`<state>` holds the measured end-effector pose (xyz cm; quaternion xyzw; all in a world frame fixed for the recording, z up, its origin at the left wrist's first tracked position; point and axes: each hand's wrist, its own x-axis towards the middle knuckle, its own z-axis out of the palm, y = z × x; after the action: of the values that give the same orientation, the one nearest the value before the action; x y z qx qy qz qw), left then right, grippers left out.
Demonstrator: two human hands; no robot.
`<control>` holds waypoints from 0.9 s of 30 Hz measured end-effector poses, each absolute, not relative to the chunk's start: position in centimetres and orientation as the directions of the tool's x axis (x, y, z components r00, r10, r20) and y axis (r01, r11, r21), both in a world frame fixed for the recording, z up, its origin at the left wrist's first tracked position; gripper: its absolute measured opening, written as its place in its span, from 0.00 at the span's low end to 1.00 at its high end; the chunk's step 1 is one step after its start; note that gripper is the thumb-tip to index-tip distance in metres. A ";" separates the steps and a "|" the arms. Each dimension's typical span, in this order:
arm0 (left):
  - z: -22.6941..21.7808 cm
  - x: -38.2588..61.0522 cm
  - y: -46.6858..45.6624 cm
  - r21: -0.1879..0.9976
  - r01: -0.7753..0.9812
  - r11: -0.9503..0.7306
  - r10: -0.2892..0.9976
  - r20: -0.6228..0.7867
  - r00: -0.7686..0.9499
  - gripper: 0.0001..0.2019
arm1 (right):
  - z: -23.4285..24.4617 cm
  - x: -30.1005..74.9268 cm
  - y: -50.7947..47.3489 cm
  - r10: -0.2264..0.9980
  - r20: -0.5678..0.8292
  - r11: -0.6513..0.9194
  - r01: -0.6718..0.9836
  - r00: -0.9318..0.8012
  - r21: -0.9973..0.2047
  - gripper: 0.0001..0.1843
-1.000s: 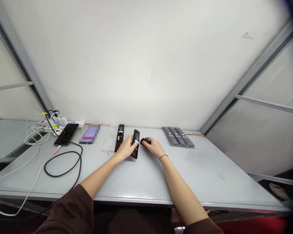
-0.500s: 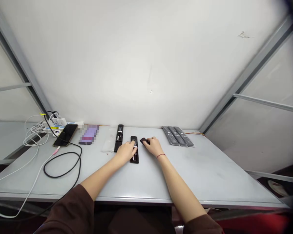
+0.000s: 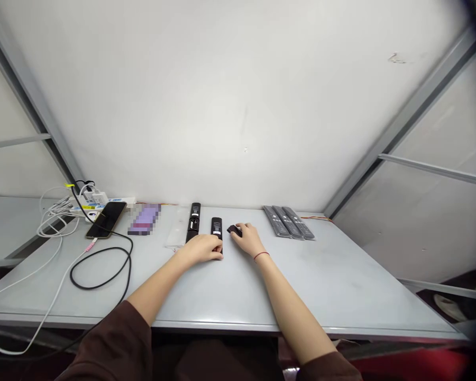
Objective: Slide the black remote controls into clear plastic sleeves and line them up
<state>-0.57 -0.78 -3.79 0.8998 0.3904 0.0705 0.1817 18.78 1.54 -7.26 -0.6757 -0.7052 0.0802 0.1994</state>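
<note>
Brown sleeves (image 3: 102, 346) cover both upper arms at the near edge of the pale grey table (image 3: 325, 296). Left hand (image 3: 200, 250) lies half curled on the tabletop, its fingertips (image 3: 219, 255) at the lower end of a black remote control (image 3: 216, 227); whether it grips the remote, I cannot tell. Right hand (image 3: 246, 238), with a red string bracelet (image 3: 262, 255) at the wrist, is cupped over a small dark object (image 3: 234, 230) just right of that remote, though its grip is also unclear. Left of the hands, a black cable (image 3: 103, 270) loops near a white cable (image 3: 51, 280). Farther back lie a second black remote (image 3: 193, 222), a clear plastic bag (image 3: 175, 227), a pixelated purple item (image 3: 145, 219), a smartphone (image 3: 106, 219), a power strip (image 3: 99, 205) and 3 grey remotes (image 3: 287, 222) side by side.
</note>
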 end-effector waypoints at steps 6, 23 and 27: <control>-4.7 -1.3 0.4 0.307 0.753 -0.582 0.808 0.119 0.577 0.06 | -7.3 18.3 1.4 0.980 0.176 0.161 0.904 -0.097 -0.397 0.23; -5.6 -2.0 2.4 0.170 0.885 -0.434 0.896 0.182 0.405 0.09 | -6.7 16.0 -0.2 0.918 0.170 0.395 0.819 -0.357 -0.416 0.24; -5.8 -1.9 2.7 0.196 0.894 -0.404 0.911 0.173 0.374 0.08 | -6.3 15.7 -0.5 0.876 0.178 0.479 0.768 -0.448 -0.424 0.21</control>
<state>-1.95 2.73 -5.77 0.8280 0.5450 0.1272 0.0345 15.71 -0.53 -6.32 -0.4901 -0.8388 0.1424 0.1893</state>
